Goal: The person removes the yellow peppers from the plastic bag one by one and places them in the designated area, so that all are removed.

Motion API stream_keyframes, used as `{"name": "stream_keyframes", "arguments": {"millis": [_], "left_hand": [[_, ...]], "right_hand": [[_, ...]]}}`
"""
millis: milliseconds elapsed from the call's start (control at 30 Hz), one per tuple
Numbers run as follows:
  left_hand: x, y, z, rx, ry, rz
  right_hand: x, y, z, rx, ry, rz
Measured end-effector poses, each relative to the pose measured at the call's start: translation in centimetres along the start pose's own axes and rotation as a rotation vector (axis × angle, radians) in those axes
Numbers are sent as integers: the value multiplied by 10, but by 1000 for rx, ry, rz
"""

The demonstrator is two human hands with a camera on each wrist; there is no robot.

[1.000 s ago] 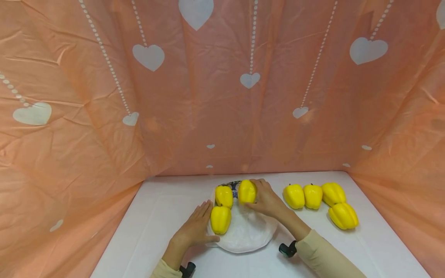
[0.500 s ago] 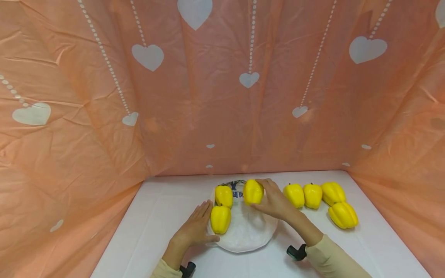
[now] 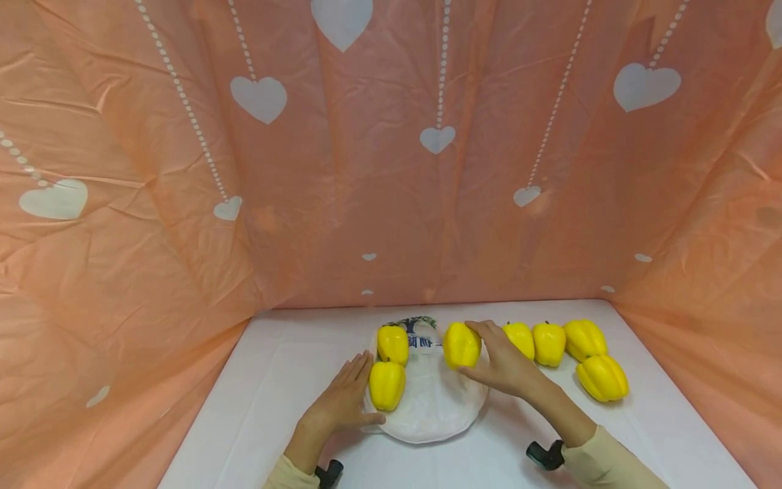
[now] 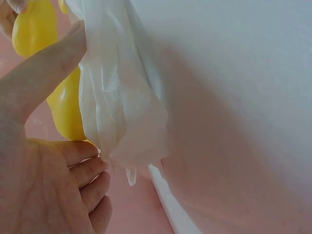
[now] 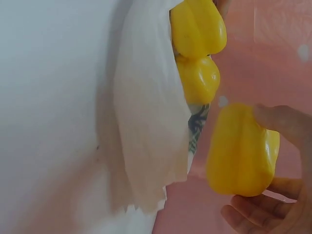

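Note:
A yellow bell pepper (image 3: 462, 345) is gripped between the thumb and fingers of my right hand (image 3: 506, 365), over the right part of a white plastic bag (image 3: 434, 411) with dark print. In the right wrist view, the held bell pepper (image 5: 241, 151) is apart from the bag. Two more bell peppers, a far one (image 3: 393, 344) and a near one (image 3: 387, 386), sit along the bag's left side. My left hand (image 3: 343, 399) rests against that side with its fingers straight. In the left wrist view, crumpled bag plastic (image 4: 114, 87) lies beside my fingertips.
Several yellow bell peppers (image 3: 549, 344) stand on the white table (image 3: 293, 367) to the right; my right hand partly covers the nearest one. An orange cloth (image 3: 366, 190) with white hearts hangs behind the table and on both sides.
My right hand has moved to the right with the bell pepper, from the bag's far middle to its right part. My left hand and the other bell peppers have stayed in place.

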State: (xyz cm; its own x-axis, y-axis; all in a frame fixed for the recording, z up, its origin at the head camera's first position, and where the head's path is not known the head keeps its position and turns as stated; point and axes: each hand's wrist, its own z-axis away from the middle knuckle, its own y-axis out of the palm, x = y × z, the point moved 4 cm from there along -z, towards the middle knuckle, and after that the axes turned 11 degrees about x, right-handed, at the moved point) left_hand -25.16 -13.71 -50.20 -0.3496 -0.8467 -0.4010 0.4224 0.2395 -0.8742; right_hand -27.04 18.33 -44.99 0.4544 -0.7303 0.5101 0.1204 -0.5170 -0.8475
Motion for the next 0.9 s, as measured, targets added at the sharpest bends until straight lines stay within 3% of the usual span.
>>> {"name": "stream_keyframes", "arguments": {"millis": [433, 733, 900], "left_hand": [[-2, -1, 2, 12, -13, 19], [0, 1, 0, 5, -15, 19], [1, 2, 1, 7, -18, 16]], "right_hand": [[-10, -16, 21, 8, 8, 17], [-17, -27, 37, 23, -36, 42], [-22, -32, 46, 35, -11, 37]]}}
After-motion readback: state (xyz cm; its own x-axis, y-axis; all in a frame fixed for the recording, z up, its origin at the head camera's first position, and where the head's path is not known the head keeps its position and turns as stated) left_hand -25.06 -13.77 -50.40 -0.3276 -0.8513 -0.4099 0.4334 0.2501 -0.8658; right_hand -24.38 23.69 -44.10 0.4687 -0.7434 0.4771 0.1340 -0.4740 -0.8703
